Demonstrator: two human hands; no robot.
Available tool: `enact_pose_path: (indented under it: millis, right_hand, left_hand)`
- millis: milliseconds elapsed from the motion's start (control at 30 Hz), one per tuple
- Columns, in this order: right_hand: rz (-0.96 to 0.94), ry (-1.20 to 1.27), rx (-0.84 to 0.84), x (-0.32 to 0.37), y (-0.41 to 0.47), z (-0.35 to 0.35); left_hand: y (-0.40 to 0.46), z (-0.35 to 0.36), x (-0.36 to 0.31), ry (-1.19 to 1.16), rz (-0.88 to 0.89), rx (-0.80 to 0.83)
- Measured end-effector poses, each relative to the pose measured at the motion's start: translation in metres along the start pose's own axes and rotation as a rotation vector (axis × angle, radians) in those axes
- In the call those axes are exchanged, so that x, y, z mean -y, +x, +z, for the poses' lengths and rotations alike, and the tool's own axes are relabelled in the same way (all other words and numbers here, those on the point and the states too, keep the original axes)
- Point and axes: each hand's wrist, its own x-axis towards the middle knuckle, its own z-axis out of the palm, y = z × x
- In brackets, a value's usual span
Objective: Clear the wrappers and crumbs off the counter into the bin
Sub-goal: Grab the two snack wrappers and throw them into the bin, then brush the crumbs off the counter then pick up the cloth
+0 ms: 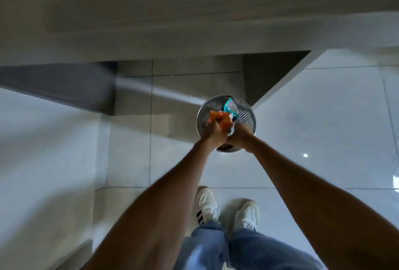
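Both hands, left (212, 130) and right (238, 132), clench crumpled wrappers (224, 119) together directly over the bin (246, 114), likely so nothing spills on release.

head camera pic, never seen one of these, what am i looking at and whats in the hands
This is one wide-angle camera worn on a person's head, looking down, so the arms reach out from the bottom edge. No machine here, only bare hands. The left hand and right hand, pressed together, clutch an orange wrapper and a teal wrapper over a round perforated bin on the tiled floor. Below are jeans and white shoes. The grey counter runs across the top.
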Motion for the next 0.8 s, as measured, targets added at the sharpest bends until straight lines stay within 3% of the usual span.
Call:
enact_pose_path:
  millis: [100,200,300,433,600,667,800]
  right_hand:
    - [0.120,0.037,-0.107,0.019,-0.029,-0.011]
    - [0.108,0.056,-0.201,0.053,-0.097,-0.034]
    - [-0.097,-0.190,-0.288,0.085,-0.185,-0.056]
    - [-0.427,-0.373,-0.431,0.128,-0.294,-0.093]
    - [-0.771,-0.406,-0.685,0.196,-0.356,-0.158]
    - [-0.813,-0.432,-0.732,0.231,-0.355,-0.188]
    - [-0.693,-0.524,-0.716,0.302,-0.314,-0.247]
  left_hand:
    - [-0.013,-0.022,-0.020,0.127,-0.101,0.114]
    - [-0.072,-0.057,-0.055,0.166,-0.033,0.134]
    - [-0.162,-0.094,-0.094,0.322,0.175,-0.011]
    - [-0.278,-0.140,-0.146,0.429,0.322,-0.219]
    - [-0.332,-0.212,-0.209,0.475,0.459,-0.546]
    - [-0.324,-0.247,-0.233,0.503,0.455,-0.626]
    - [-0.275,-0.324,-0.270,0.556,0.310,-0.733]
